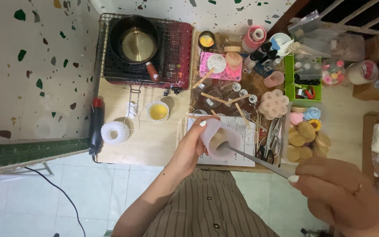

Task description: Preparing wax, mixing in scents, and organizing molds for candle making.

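- A white terrazzo wall (36, 66) with green, brown and yellow chips rises on the left.
- The floor (88, 193) is pale square tile, evenly lit.
- A low wooden bench (150, 145) stands against the wall.
- A black cable (62, 193) trails across the floor.

The right hand (341, 195) is blurred and cut off by the bottom edge. The rod (255, 160) tip is hidden inside the cup (218, 136). Small jars in the far-right green basket (291, 77) are too small to tell.
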